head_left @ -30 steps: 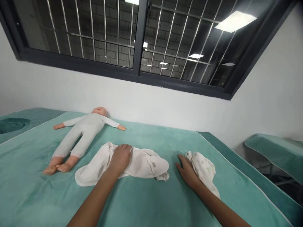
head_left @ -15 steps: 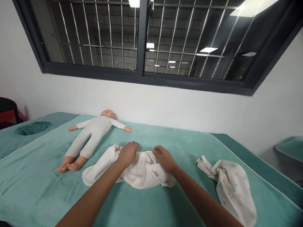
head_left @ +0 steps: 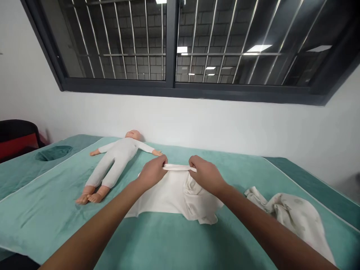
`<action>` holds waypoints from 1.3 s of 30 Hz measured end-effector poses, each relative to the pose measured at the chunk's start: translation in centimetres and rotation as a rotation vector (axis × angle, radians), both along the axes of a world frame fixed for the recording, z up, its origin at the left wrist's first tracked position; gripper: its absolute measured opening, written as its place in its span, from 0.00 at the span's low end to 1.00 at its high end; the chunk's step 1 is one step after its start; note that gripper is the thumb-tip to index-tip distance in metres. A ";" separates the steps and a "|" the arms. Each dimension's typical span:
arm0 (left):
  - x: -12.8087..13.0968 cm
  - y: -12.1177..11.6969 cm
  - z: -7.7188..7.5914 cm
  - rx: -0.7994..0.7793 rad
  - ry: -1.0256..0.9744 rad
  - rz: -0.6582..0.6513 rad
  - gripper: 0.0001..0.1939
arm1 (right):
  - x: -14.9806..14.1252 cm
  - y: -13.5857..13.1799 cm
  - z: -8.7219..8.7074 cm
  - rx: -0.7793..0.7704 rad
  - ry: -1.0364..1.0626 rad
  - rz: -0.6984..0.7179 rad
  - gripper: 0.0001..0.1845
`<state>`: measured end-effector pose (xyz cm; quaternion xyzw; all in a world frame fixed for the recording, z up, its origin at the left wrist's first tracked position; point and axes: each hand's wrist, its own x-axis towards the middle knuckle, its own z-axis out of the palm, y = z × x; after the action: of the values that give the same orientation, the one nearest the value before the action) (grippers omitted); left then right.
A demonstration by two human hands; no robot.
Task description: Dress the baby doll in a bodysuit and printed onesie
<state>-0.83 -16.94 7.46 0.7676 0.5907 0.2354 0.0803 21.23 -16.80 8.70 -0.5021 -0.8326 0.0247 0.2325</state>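
Bed (head_left: 180, 247), teal cover with pale piping: far edge runs along the white wall (head_left: 197, 123), below a dark-framed window (head_left: 170, 45); darker bands show at the left and right ends, the left one with a round recess (head_left: 53, 153). Open room for moving is found between the forearms toward the near side, and in a strip between the hands and the far edge. White garment (head_left: 168, 193) lies near the middle of the bed, directly on the near side of both hands and between them; its upper edge is raised, its lower part spreads over the cover, bunched at the right. Left hand (head_left: 153, 171): closed, fingers gripping one end of the raised edge. Right hand (head_left: 208, 174): closed likewise on the other end, the edge drawn nearly straight between the two. Doll (head_left: 118, 154) in a white suit lies face up beyond the left forearm, head close to the wall, arms spread. Patterned cloth (head_left: 299, 213) lies crumpled toward the right edge, partly hidden by the right forearm.
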 end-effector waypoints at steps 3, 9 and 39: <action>1.6 -1.9 4.0 0.109 -0.035 -0.037 0.02 | -0.4 -1.8 2.6 -0.083 0.066 0.078 0.11; 1.7 -5.7 9.1 0.063 0.143 -0.093 0.07 | -1.2 -3.6 5.7 0.043 -0.047 0.092 0.06; -4.2 0.4 3.0 -0.142 0.453 0.490 0.17 | 7.1 1.6 1.9 -0.228 -0.445 -0.485 0.16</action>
<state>-5.02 -16.50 10.51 0.6284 0.7752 0.0296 -0.0585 28.30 -15.21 10.58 -0.7011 -0.7113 -0.0483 -0.0133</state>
